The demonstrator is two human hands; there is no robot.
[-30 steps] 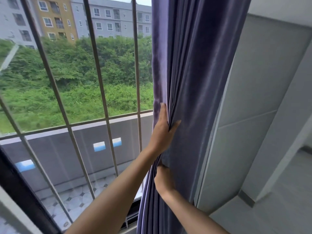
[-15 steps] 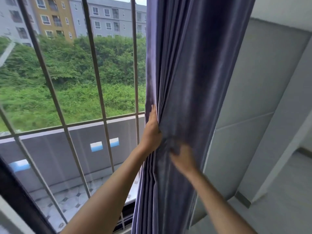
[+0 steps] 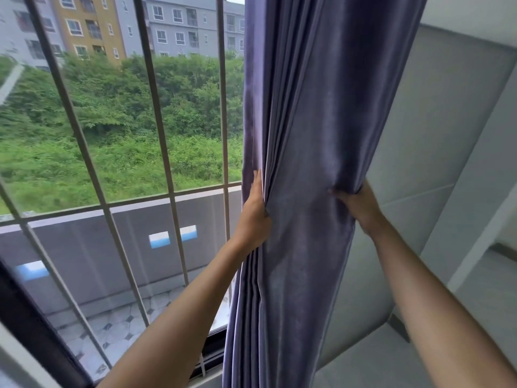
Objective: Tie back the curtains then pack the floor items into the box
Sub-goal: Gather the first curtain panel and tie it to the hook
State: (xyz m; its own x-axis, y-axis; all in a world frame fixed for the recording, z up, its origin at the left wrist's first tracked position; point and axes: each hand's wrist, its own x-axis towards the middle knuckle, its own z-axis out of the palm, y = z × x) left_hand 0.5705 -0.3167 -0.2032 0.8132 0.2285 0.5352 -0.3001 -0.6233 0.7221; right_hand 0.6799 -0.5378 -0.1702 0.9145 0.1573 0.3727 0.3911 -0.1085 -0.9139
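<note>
Curtain (image 3: 305,169) hanging at the right edge of the window, bunched into a narrow column of folds between glass and wall, pinched inward at mid-height like a waist. Gathering step of the tie-back in hand, by the look of it: no band, cord or hook anywhere in view, so nothing yet tied. Left hand (image 3: 253,217) closed on the window-side edge, fingers (image 3: 256,180) laid up along the outer pleats and thumb tucked into the cloth. Right hand (image 3: 361,204) clamped on the wall-side edge, fingers wrapped round behind the fabric and mostly hidden, thumb tip pressing a dimple into the front. Both arms reaching up from below, with the cloth squeezed between them. Below the grip, folds falling straight and loose toward the sill, bottom hem out of frame. Next move, as a judgement: keep the bundle compressed with one hand alone, free the other to find a tie and pass it round the waist; likely slip of the heavy, smooth folds if the squeeze eases too soon. Outward from there: grille (image 3: 156,113) of slanted bars across the glass, balcony wall and tiled floor beyond, green scrub and apartment blocks farther off. Grey wall panel (image 3: 436,152) just beside the curtain on the right. Box and floor items not in view; packing not yet begun
</note>
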